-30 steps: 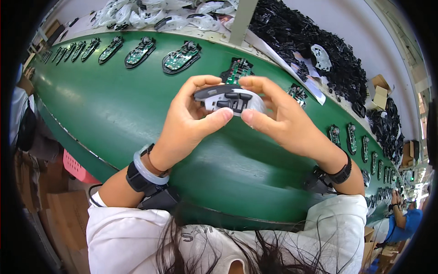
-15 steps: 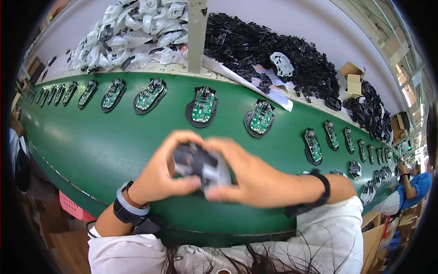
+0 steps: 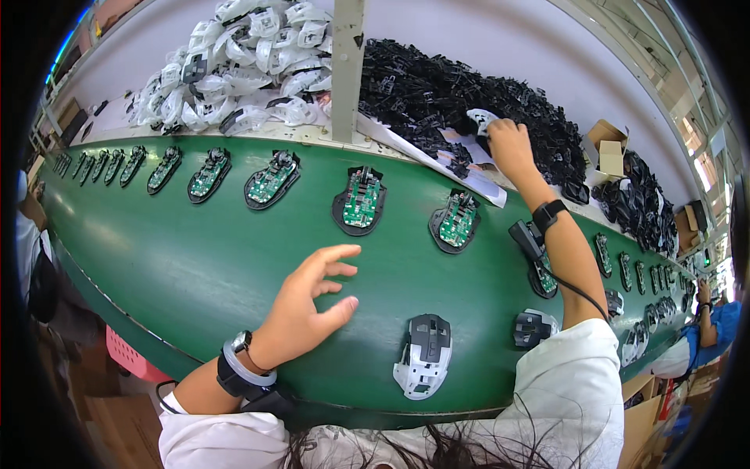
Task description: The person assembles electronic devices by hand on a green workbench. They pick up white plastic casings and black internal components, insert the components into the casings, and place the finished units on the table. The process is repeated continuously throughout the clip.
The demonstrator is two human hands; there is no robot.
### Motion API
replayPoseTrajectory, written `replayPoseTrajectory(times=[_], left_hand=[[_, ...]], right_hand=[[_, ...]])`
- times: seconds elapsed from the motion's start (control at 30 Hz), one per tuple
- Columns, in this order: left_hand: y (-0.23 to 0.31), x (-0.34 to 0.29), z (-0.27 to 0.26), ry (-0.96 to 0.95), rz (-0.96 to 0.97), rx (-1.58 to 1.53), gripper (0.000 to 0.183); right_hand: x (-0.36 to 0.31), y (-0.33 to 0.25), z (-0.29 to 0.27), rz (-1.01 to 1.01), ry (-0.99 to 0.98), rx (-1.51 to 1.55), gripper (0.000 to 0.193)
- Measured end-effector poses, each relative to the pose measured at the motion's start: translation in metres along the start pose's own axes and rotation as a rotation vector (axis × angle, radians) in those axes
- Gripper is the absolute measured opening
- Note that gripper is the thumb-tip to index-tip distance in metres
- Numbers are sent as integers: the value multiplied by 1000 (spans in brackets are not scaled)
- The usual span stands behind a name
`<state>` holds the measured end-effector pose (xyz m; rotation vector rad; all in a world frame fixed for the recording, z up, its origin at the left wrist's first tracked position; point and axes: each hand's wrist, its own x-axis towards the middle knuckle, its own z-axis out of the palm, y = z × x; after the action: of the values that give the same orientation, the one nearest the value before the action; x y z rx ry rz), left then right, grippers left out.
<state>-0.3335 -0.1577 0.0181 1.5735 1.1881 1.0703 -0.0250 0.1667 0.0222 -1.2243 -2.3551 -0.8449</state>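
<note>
On the green table (image 3: 211, 266), the mouse cover (image 3: 427, 348) lies lengthwise near-to-far, dark end pointing away. The left hand (image 3: 303, 303) is spread loose; the right hand (image 3: 512, 148) touches a white shell (image 3: 478, 117), grip unclear.

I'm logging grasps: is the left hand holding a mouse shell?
No, the left hand is open and empty, and the nearest mouse shell lies apart from it on the green table.

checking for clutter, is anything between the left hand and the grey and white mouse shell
Nothing visible stands between the left hand and the grey and white mouse shell; only green tabletop shows there.
</note>
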Motion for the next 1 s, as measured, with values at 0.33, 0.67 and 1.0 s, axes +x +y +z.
replayPoseTrajectory(times=[0.33, 0.67, 1.0], left_hand=[[0, 2, -10, 214, 10, -168, 71], [-1, 6, -13, -46, -84, -528, 61], [11, 1, -10, 189, -74, -360, 47]], right_hand=[[-5, -70, -126, 261, -479, 1907, 37], [-31, -179, -169, -33, -839, 1686, 38], [-60, -38, -78, 392, -117, 569, 21]])
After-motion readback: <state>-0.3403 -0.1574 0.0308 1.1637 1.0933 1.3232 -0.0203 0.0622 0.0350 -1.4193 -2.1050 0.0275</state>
